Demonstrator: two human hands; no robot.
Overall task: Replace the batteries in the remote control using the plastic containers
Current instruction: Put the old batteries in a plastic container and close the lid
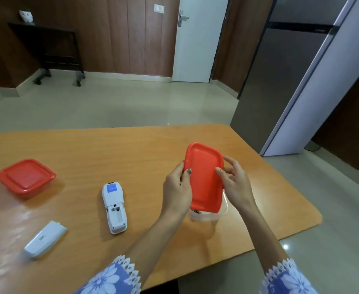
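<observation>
A red rectangular lid (204,177) is tilted up over a clear plastic container (208,216) that stands on the wooden table. My left hand (177,189) grips the lid's left edge and my right hand (233,179) holds its right edge. The lid hides most of what is inside the container. A white remote control (114,206) lies face down in the middle of the table with its battery bay open and no batteries in it. Its white battery cover (44,239) lies apart at the front left. A second container with a red lid (26,177) sits closed at the far left.
The wooden table (131,149) ends just right of the clear container and has a rounded right corner. Beyond it lie a tiled floor, a grey refrigerator (280,71) at the right, a white door and a dark side table at the back left.
</observation>
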